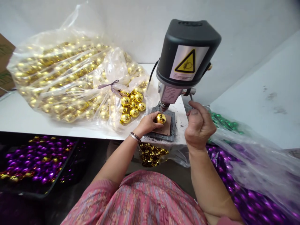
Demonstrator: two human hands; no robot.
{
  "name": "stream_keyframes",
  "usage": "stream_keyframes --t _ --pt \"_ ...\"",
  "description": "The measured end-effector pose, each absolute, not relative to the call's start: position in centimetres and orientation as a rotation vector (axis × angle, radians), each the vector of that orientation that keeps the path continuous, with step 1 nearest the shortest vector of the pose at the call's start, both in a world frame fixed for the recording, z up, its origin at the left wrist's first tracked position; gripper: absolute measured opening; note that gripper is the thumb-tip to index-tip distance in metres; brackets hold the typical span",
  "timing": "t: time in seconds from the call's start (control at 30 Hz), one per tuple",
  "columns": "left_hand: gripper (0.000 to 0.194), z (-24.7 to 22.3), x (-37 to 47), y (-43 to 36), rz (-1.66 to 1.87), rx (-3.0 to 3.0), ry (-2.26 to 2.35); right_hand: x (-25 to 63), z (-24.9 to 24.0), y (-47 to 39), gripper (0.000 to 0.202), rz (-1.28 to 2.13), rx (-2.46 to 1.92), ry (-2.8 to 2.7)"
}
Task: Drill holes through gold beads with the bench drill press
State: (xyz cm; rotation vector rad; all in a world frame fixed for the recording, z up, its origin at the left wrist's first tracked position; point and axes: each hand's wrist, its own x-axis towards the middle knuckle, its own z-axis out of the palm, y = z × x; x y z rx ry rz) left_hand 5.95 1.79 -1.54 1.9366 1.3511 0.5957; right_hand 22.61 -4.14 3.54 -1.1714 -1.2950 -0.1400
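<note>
My left hand (150,122) is closed around a shiny gold ball (161,118), pinching it on the wooden pad (166,128) of a small bench drill press (184,56). The drill bit (162,111) comes down at the top of the ball; I cannot tell how deep it reaches. At the right, my right hand (200,125) is raised with its fingers curled around the drill press lever (191,104), whose end is hidden in the grip. Several loose gold balls (134,112) lie just left of my left hand, at the mouth of a clear bag.
A big clear bag (67,78) of gold balls covers the white table's left (14,120). Dark shavings surround the drill base (172,136). Below are a black bin (55,184) of purple and gold balls and a gold-filled bag (152,154). Purple balls (248,193) and green ones (225,122) lie right.
</note>
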Motion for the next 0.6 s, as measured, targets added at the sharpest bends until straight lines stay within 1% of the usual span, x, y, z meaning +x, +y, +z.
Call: stream_keyframes --t 0.17,0.23,0.3,0.4,0.47,0.53,0.6 --pt "0.061 -1.9 5.9 1.8 0.607 1.938 1.344 22.8 1.2 -3.6 0.031 -0.084 -1.160 -1.298" --pt "0.062 -2.2 5.9 1.9 0.609 1.937 1.340 22.8 1.4 -3.7 0.032 -0.080 -1.152 -1.290" --pt "0.061 -2.4 5.9 2.0 0.614 1.940 1.339 22.7 2.8 -3.9 0.034 -0.080 -1.163 -1.267" --pt "0.057 -2.2 6.1 1.7 0.615 1.952 1.359 22.6 6.7 -4.3 0.042 -0.055 -1.234 -1.246" --pt "0.054 -1.7 6.1 1.0 0.629 1.947 1.390 22.5 9.0 -4.3 0.046 0.043 -1.250 -1.214" --pt "0.051 -1.1 5.7 -0.1 0.627 1.959 1.383 22.5 10.3 -4.1 0.047 0.126 -1.236 -1.168" --pt "0.053 -0.5 4.7 -1.4 0.579 2.003 1.301 22.5 10.7 -3.9 0.046 0.166 -1.215 -1.134"
